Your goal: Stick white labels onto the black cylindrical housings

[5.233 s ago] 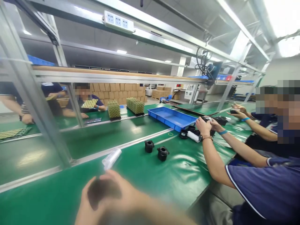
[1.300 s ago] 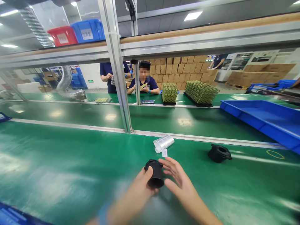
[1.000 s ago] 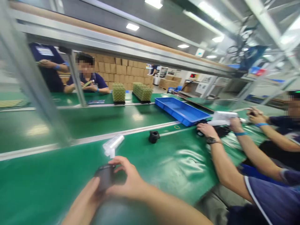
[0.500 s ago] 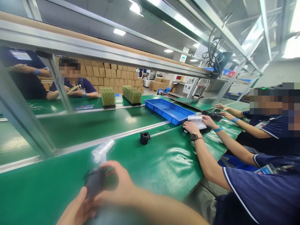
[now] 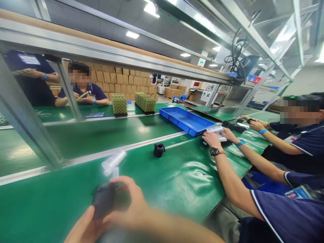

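Left hand (image 5: 82,224) low, thumb up, right hand (image 5: 138,204) curved (thumb below fingers), right forearm (image 5: 177,222) slanting.

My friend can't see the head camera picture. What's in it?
A person's left hand holds a blurred black part over a green table, the right hand curled close beside it. Another black part stands ahead, a blue tray beyond, with co-workers around.
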`<state>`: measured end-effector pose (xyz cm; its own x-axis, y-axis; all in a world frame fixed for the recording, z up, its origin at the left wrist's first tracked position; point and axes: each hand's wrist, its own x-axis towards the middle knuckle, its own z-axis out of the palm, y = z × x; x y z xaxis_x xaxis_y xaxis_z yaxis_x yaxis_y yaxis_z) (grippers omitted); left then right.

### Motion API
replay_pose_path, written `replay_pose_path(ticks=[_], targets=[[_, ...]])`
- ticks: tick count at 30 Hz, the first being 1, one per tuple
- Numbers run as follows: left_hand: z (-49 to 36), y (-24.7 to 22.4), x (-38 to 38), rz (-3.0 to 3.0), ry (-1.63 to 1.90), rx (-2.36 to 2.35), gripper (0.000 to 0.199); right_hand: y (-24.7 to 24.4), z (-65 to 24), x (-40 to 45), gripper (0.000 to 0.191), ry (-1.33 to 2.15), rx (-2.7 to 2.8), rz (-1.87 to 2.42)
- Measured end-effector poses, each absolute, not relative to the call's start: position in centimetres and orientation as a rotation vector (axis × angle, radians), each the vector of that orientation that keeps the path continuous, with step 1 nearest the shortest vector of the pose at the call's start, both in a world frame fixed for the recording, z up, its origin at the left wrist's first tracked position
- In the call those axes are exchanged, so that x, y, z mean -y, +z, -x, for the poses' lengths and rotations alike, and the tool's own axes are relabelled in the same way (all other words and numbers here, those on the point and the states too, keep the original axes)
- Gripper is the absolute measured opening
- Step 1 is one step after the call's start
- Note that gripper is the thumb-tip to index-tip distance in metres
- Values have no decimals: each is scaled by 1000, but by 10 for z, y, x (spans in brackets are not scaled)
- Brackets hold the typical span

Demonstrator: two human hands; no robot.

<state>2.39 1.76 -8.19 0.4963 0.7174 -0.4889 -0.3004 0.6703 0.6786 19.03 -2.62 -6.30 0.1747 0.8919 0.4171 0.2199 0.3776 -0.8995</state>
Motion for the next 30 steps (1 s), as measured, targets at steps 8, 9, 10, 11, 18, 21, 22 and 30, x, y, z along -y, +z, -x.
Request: replay_pose_path(ticks=[8, 9, 10, 11, 18, 21, 22, 30], targets=[[-42, -53, -10, -329, 753, -568, 55, -57, -210, 26, 53, 683, 1399, 1074], [-42, -53, -13, -313, 765, -567, 55, -58, -214, 23, 43, 679, 1365, 1102], [-41, -53, -15, -301, 777, -572, 56, -60, -216, 21, 35, 670, 1339, 1132], [-40, -53, -17, -291, 789, -583, 56, -61, -218, 19, 30, 659, 1318, 1154], [-36, -53, -17, -289, 793, -663, 52, -66, -216, 21, 26, 726, 1336, 1216], [-37, -56, -13, -429, 711, -718, 52, -63, -217, 20, 36, 818, 1421, 1191], [-37, -59, -12, -491, 685, -725, 51, -62, -217, 20, 43, 842, 1466, 1182], [-37, -61, -3, -526, 775, -609, 42, -59, -216, 19, 60, 914, 1572, 1140]])
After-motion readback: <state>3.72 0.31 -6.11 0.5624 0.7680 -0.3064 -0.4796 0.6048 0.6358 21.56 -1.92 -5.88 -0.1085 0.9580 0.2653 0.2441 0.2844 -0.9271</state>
